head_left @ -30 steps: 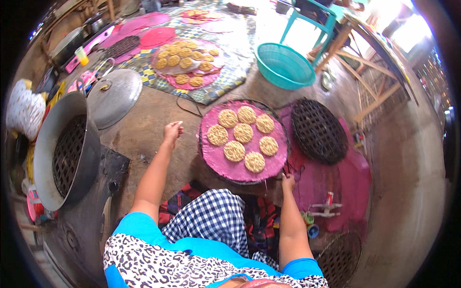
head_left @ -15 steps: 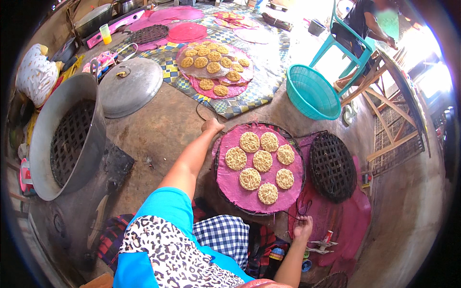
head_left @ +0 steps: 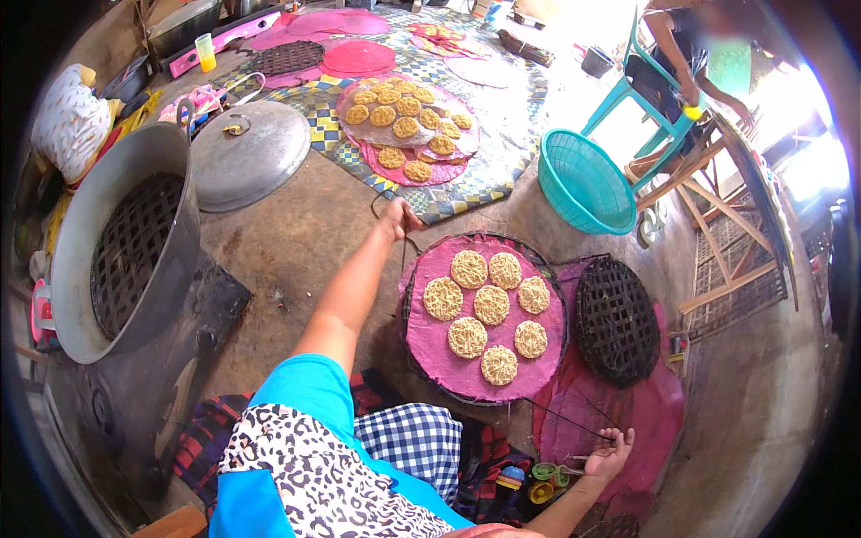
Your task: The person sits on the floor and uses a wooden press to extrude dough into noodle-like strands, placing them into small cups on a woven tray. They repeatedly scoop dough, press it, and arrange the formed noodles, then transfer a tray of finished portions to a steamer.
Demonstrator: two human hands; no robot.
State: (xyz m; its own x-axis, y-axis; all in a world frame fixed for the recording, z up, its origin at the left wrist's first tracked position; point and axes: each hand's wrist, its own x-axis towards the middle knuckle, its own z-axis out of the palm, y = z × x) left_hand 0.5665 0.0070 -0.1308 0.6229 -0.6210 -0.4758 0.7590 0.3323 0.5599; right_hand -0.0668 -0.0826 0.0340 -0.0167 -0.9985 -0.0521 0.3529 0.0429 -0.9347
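Holding a thin dark cord point(head_left: 378, 205) in the closed fingers of the left hand point(head_left: 401, 218), just above the middle of the frame. Pinching a black cord point(head_left: 560, 418) between thumb and fingers of the right hand point(head_left: 610, 453), at lower right, and stretching it from the near edge of a round dark-rimmed tray point(head_left: 564, 309). Between the two hands, at the frame's centre, with pink cloth point(head_left: 423, 330) spread over the tray and eight pale noodle cakes point(head_left: 491, 305) laid flat on it, seven around one. Just right of the tray, on more pink cloth, a dark lattice tray point(head_left: 616, 320). At upper right, a teal basket point(head_left: 545, 166) near a seated person point(head_left: 668, 45). At left, a large metal pot point(head_left: 73, 278), just beside a round lid point(head_left: 256, 157). At upper centre, on a patterned mat point(head_left: 439, 212), golden cakes point(head_left: 408, 107) on pink sheets.
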